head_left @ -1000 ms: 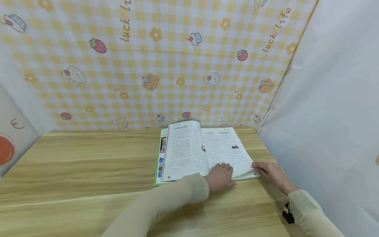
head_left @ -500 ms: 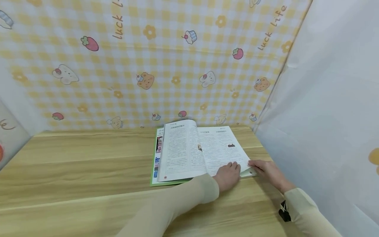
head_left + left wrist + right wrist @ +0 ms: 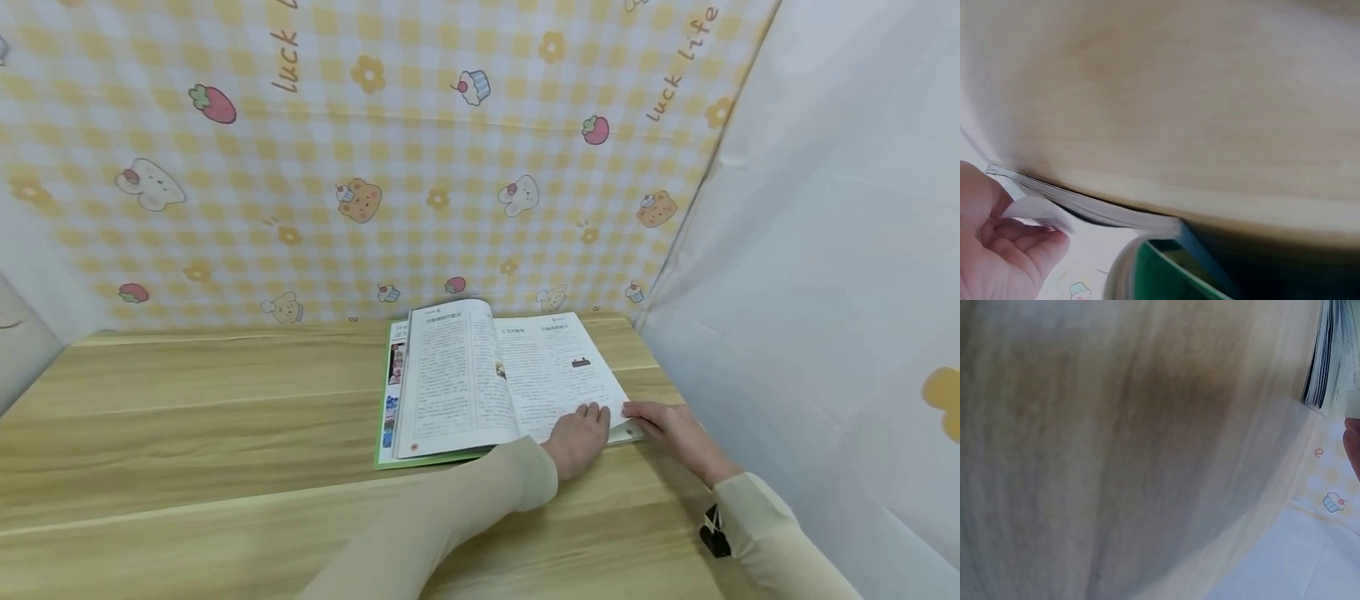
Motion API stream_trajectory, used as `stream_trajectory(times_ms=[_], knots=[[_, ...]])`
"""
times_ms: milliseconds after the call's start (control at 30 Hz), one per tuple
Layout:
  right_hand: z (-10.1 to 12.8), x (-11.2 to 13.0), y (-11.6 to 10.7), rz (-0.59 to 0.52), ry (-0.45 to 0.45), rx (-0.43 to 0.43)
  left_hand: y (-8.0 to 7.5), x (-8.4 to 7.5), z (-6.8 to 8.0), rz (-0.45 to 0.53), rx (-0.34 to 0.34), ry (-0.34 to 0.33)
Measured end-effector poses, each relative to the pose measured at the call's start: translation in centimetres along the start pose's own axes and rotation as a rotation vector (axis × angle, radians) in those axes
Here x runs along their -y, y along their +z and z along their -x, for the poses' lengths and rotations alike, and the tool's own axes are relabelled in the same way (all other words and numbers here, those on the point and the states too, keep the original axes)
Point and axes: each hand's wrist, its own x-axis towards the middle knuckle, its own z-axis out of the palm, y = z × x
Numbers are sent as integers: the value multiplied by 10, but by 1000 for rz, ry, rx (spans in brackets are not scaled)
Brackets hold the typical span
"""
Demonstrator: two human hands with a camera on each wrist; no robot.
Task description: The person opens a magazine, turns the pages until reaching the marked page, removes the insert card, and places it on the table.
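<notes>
A book (image 3: 555,358) lies spread on the table, its green cover edge showing at the left and a raised stack of printed pages (image 3: 457,375) leaning left. My left hand (image 3: 581,437) rests with its fingers on the lower part of the right page; its thumb is hidden. My right hand (image 3: 675,429) pinches that page's lower right corner, which is lifted off the pages beneath. In the left wrist view a hand (image 3: 1013,250) has a curled page (image 3: 1038,209) between thumb and fingers. One fingertip (image 3: 1352,447) meets the page corner in the right wrist view.
The wooden table (image 3: 225,425) runs out to the left of the book. A yellow-checked curtain (image 3: 420,150) rises behind its back edge. White sheeting (image 3: 810,250) hangs close along the right side. Something black (image 3: 714,533) sits at the right wrist.
The head view has turned slightly right. My left hand has slid rightward across the page, closer to my right hand. The right hand keeps its pinch on the page corner.
</notes>
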Motion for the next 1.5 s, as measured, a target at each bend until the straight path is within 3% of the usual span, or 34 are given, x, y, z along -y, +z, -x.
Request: stream_trajectory(times_ms=[133,267,433,533,767,933,1100,1167,1300,1500], knots=[[1,0,4,4,15,-55,0,0,0,27,1,-7],[4,-1,5,-19,90,-92,2,5,0,55,-23,9],[9,-4,5,-46,174,-35,4,10,2,3,-119,37],[10,-3,6,-50,187,19,4,13,2,-73,-141,34],[7,4,10,-44,86,100,3,23,1,-383,-101,21],[7,7,12,6,3,158,2,30,2,-446,-121,57],[8,8,13,31,-23,175,0,34,5,-470,-142,115],[7,8,12,35,-23,179,-2,35,5,-481,-118,137],[5,8,11,27,-2,221,-6,36,5,-517,1,157],[2,7,8,10,33,291,-13,39,8,-560,181,121]])
